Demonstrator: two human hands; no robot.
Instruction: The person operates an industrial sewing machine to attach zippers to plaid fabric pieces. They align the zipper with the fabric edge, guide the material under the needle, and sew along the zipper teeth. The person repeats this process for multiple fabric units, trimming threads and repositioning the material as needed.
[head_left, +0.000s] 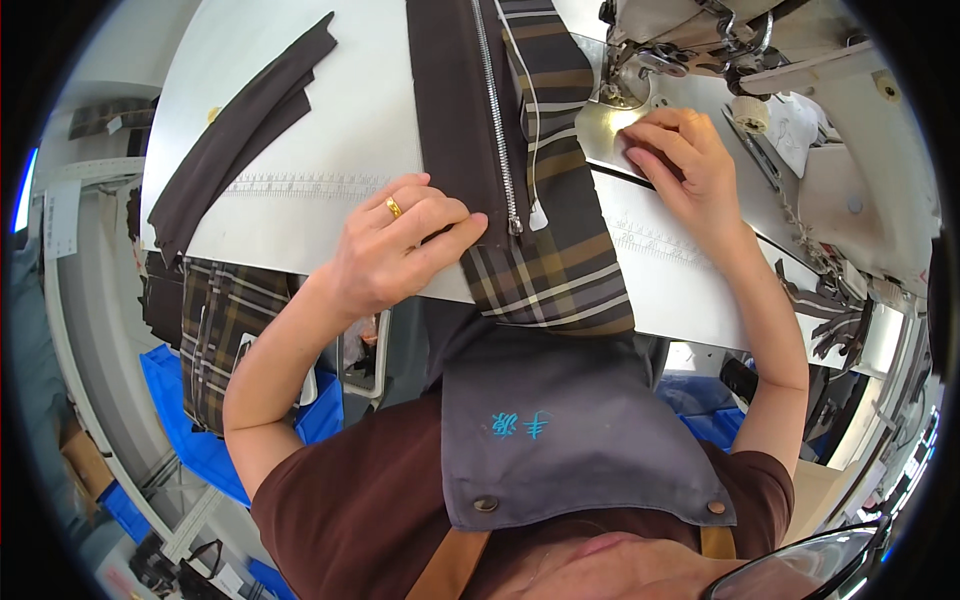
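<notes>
My left hand (395,240), with a gold ring on one finger, pinches the lower end of a dark brown fabric panel (450,110). A silver-toothed metal zipper (495,120) runs lengthwise along that panel, its slider near the lower end. Under and beside it lies plaid fabric (560,260) in brown, black and white, hanging over the table's near edge. A thin white cord (534,120) lies along the plaid. Beside the sewing machine's metal plate (610,130), my right hand (690,165) has thumb and fingertips drawn together; whatever is between them cannot be made out.
The sewing machine (830,200) stands at the right, with tweezers (755,150) beside it. Dark fabric strips (240,150) lie on the white table (350,90) at left. Below hang more plaid pieces (225,310) over a blue bin (180,400). Fabric scraps (840,320) sit far right.
</notes>
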